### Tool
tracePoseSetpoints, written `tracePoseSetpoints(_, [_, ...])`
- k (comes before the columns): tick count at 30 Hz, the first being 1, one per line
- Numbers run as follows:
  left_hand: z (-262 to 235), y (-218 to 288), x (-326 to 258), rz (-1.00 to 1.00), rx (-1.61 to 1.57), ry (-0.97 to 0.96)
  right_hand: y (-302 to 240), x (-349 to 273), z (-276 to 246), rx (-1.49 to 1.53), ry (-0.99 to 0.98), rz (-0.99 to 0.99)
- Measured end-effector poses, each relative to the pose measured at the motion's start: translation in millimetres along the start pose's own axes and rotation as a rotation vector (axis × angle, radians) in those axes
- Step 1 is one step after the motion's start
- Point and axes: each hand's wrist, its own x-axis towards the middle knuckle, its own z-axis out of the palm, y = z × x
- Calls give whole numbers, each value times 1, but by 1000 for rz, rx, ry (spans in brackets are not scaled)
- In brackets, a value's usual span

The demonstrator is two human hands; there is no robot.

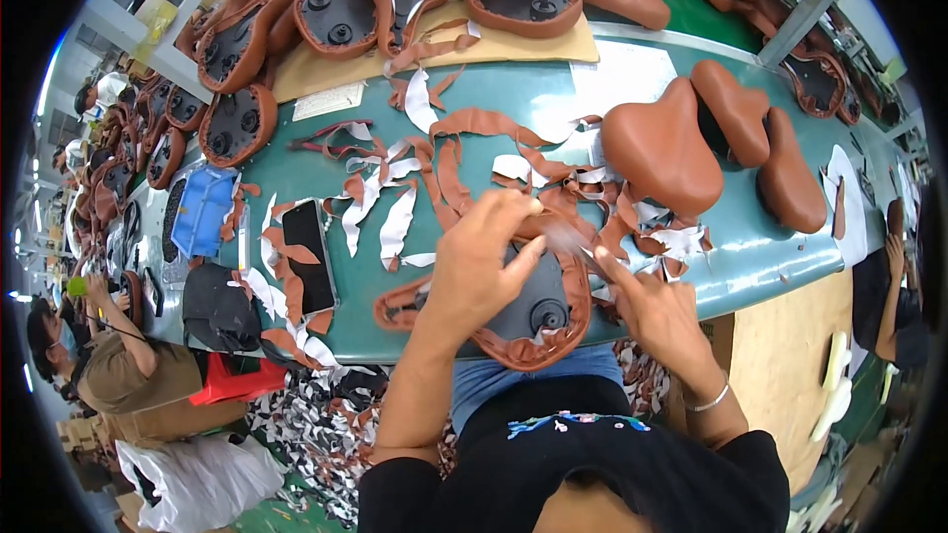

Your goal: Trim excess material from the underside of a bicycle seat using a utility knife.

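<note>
Saddle: an upturned brown bicycle saddle [533,311] lies at the workbench's [513,99] near edge, its cover partly trimmed.
Left hand: the left hand [484,257] is closed over the saddle's rim.
Right hand: the right hand [652,306] pinches a blurred tool; grip unclear.
Done: finished saddles [662,153] at the right edge, offcuts [395,197] strewn mid-bench.

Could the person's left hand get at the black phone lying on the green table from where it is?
Probably yes. The left hand rests on the upturned saddle, and the phone lies further left with only flat leather scraps around it; one scrap partly covers it, nothing upright blocks the way.
</note>
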Motion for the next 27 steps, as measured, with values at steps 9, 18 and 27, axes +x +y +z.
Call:
tracePoseSetpoints(9, [3, -54, 0, -227, 102, 634, -2, -5, -26, -203, -103, -113])
tracePoseSetpoints(18, [-1, -3, -86, -752, -881, 307, 43, 80, -39, -108, -196, -568])
tracePoseSetpoints(27, [-157, -26, -85, 237, -1392, 562, 20, 2, -51, -331, -271, -412])
